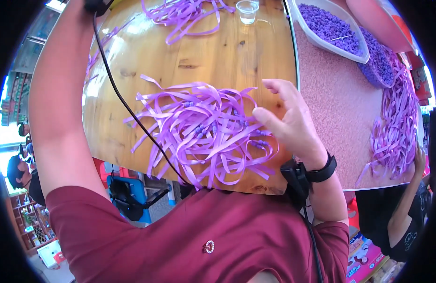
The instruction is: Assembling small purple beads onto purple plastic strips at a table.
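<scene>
A tangled pile of light purple ribbons (199,137) lies on the wooden table, with small darker purple beads (199,130) on some strands. My right hand (293,120) hovers at the right side of this heap, its thumb and fingers spread with nothing visible between them. The thumb tip is close to a ribbon loop; whether it touches cannot be made out. My left forearm (62,89) stretches away along the table's left side, and the hand itself is beyond the upper edge of the picture.
More purple ribbons (185,16) and a small clear plastic cup (247,12) are at the far side of the wooden table (189,61). On the pink table (331,113) stand a tub of purple beads (364,52) and another ribbon heap (394,127). A black cable (119,92) crosses the left side.
</scene>
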A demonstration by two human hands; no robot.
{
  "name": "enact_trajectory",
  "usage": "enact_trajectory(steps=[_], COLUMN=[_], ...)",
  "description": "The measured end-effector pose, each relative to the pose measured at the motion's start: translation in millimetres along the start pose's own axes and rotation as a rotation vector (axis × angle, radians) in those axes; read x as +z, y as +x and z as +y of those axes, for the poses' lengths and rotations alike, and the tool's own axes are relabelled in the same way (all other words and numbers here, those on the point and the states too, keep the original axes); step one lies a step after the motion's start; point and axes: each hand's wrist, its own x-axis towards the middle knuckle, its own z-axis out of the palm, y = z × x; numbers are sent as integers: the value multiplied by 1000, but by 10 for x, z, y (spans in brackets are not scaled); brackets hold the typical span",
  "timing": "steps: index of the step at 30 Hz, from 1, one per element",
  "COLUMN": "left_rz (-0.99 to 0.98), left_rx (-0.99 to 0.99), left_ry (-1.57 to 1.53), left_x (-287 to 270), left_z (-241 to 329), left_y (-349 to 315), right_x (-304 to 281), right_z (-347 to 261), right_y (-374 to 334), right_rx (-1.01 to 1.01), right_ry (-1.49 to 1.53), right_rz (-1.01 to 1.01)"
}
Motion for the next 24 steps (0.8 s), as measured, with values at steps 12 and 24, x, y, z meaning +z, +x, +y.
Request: enact_trajectory(steps=[12, 24], left_rz=[-662, -439], left_rx=[-180, 99], left_ry=[536, 613], left_x=[995, 879], left_z=[-647, -389], left_y=[-1743, -2089], right_x=[23, 70], right_z=[-8, -59], right_y=[-31, -9], right_rx=[-272, -53], right_ry=[-296, -29], right_rz=[-217, 20])
